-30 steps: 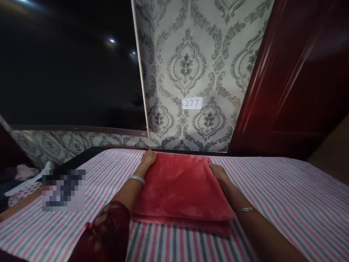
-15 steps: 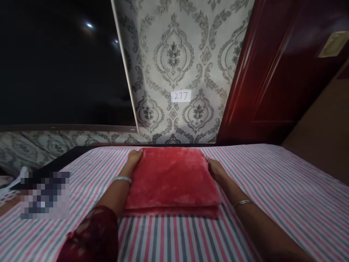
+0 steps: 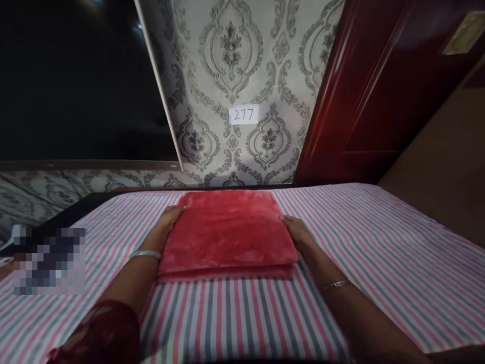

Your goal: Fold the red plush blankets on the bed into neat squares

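A folded red plush blanket [image 3: 229, 232] lies flat in a neat rectangle on a striped sheet [image 3: 235, 323], its folded layers showing along the near edge. At the blanket's left side, toward the far corner, my left hand [image 3: 171, 218] is closed on the edge with the thumb on top. My right hand [image 3: 296, 230] grips the opposite side, its thumb resting over the edge and the other fingers mostly hidden. A bracelet circles each wrist.
Behind the sheet-covered surface rises a patterned wall with a paper label [image 3: 243, 115] reading 277. A large black screen [image 3: 79, 86] is at the left, and a dark red wooden door [image 3: 364, 91] at the right. Something blurred out [image 3: 49, 260] lies left.
The view has tilted down and slightly right, so everything sits higher in the picture. Both hands have slid slightly nearer along the blanket's sides. The blanket keeps its folded shape.
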`<state>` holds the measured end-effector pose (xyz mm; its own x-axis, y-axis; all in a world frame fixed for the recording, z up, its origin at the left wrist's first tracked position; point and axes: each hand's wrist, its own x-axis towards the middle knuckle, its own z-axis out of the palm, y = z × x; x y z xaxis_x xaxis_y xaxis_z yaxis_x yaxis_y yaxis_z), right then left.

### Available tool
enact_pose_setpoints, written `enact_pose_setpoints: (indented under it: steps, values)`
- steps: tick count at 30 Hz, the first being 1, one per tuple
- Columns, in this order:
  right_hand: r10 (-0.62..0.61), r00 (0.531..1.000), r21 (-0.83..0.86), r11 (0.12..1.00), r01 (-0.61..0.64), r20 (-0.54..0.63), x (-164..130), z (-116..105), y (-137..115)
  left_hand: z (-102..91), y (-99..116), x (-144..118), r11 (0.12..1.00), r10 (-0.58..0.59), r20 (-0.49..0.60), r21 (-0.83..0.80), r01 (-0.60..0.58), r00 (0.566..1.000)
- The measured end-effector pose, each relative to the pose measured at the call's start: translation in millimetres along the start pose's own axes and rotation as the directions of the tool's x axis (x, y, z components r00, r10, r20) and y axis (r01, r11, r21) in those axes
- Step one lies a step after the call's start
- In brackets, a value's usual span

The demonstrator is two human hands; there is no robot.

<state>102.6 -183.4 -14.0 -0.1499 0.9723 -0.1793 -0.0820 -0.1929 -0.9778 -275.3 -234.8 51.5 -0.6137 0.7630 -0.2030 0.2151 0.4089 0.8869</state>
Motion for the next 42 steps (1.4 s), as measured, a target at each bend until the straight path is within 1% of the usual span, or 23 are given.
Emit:
enact_pose_setpoints:
  steps: [2, 5, 7, 8, 10, 12, 15, 17, 20, 24, 26, 28, 30, 31, 33, 35, 37, 40, 42]
  values:
    - [0.033, 0.999, 0.009, 0.999, -0.034, 0.037, -10.6, -6.5, -3.1, -8.6, 0.0, -9.1, 0.998, -0.029, 0.084, -0.056, 0.033, 0.996]
    - [0.067, 0.982, 0.01, 0.998, -0.069, 0.177, -35.6, -18.8, -9.2, -27.7, -8.1, -32.0, 0.985, -0.022, 0.218, -0.163, 0.059, 0.976]
    - [0.038, 0.957, -0.017, 0.999, -0.034, 0.289, -55.8, -26.6, -10.6, -41.1, -20.3, -52.3, 0.968, 0.01, 0.314, -0.242, 0.07, 0.949]
    - [0.015, 0.944, -0.042, 0.999, -0.001, 0.33, -65.4, -30.0, -10.0, -46.9, -27.6, -63.0, 0.964, 0.012, 0.355, -0.254, 0.084, 0.935]
    - [-0.017, 0.92, -0.095, 0.994, 0.059, 0.392, -81.3, -35.2, -6.7, -55.6, -42.2, -83.4, 0.968, -0.004, 0.383, -0.23, 0.099, 0.924]
    - [-0.03, 0.904, -0.125, 0.988, 0.092, 0.426, -90.8, -38.3, -1.6, -59.9, -54.4, -100.1, 0.979, -0.018, 0.385, -0.179, 0.094, 0.923]
    - [-0.025, 0.885, -0.133, 0.986, 0.098, 0.465, -94.1, -39.6, 7.1, -61.0, -67.5, -113.3, 0.993, -0.017, 0.359, -0.103, 0.058, 0.933]
    - [-0.043, 0.896, -0.133, 0.985, 0.113, 0.442, -92.7, -39.3, 12.7, -60.9, -73.8, -114.8, 0.996, 0.009, 0.296, -0.09, 0.018, 0.955]
    - [-0.084, 0.93, -0.137, 0.981, 0.141, 0.359, -91.3, -40.2, 20.6, -61.2, -80.9, -113.0, 0.992, 0.044, 0.219, -0.125, -0.017, 0.975]
    - [-0.101, 0.946, -0.167, 0.973, 0.158, 0.308, -93.2, -42.5, 27.1, -61.2, -86.5, -116.4, 0.991, 0.008, 0.215, -0.131, 0.021, 0.977]
    - [-0.115, 0.951, -0.178, 0.969, 0.171, 0.286, -95.3, -42.5, 27.9, -61.9, -88.1, -121.3, 0.995, 0.012, 0.205, -0.101, 0.009, 0.979]
    - [-0.15, 0.957, -0.178, 0.964, 0.197, 0.247, -98.6, -42.2, 28.0, -63.7, -90.2, -126.5, 0.998, 0.052, 0.183, -0.046, -0.044, 0.982]
    - [-0.183, 0.962, -0.177, 0.959, 0.22, 0.204, -103.6, -42.4, 28.4, -66.1, -94.2, -129.9, 0.993, 0.117, 0.147, 0.016, -0.121, 0.982]
    - [-0.18, 0.965, -0.176, 0.961, 0.215, 0.192, -106.8, -42.6, 28.9, -67.3, -97.1, -130.4, 0.988, 0.144, 0.129, 0.041, -0.15, 0.981]
    - [-0.137, 0.972, -0.175, 0.97, 0.171, 0.19, -113.8, -42.9, 30.1, -69.1, -104.6, -128.6, 0.982, 0.166, 0.099, 0.071, -0.174, 0.981]
    - [-0.092, 0.979, -0.182, 0.975, 0.125, 0.183, -120.3, -41.8, 30.4, -70.0, -112.5, -124.0, 0.984, 0.154, 0.075, 0.083, -0.16, 0.985]
    - [-0.076, 0.986, -0.192, 0.976, 0.104, 0.145, -125.1, -38.8, 29.2, -69.6, -117.6, -119.1, 0.986, 0.131, 0.054, 0.099, -0.136, 0.99]
    - [-0.06, 0.996, -0.215, 0.974, 0.074, 0.072, -129.9, -32.0, 24.9, -67.4, -115.1, -118.3, 0.987, 0.116, 0.058, 0.103, -0.122, 0.992]
    - [-0.057, 0.998, -0.225, 0.972, 0.06, 0.023, -132.8, -28.3, 22.2, -65.4, -107.4, -124.6, 0.989, 0.135, 0.064, 0.048, -0.138, 0.989]
